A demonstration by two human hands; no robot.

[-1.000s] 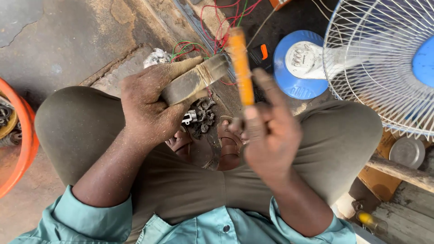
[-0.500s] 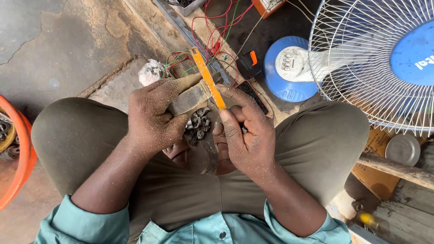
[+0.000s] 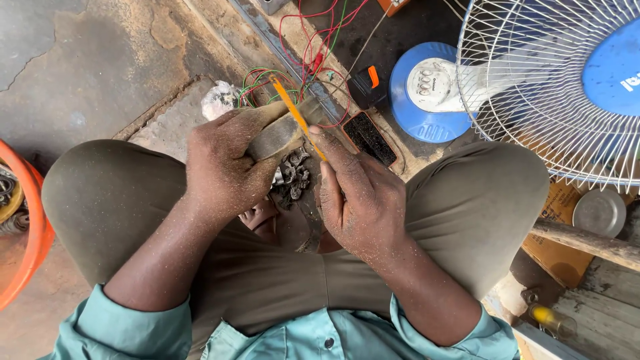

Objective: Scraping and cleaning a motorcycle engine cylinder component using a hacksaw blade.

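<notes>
A white wire-guarded electric fan with a blue hub (image 3: 567, 87) fills the upper right corner, standing on its round blue and white base with push buttons (image 3: 427, 90). Just left of the base lie a small black device with an orange tab (image 3: 365, 85) and a flat black rectangular block (image 3: 371, 138) on the dark ground. Loose red and green wires (image 3: 313, 40) trail across the cracked concrete floor (image 3: 87, 73). A crumpled clear plastic wrapper (image 3: 219, 100) lies on a sunken slab. A curved orange plastic rim (image 3: 35, 233) shows at the left edge. Lower right, a round grey metal lid (image 3: 599, 213) sits beside a rough wooden stick (image 3: 587, 241) and brown cardboard (image 3: 557, 260).
</notes>
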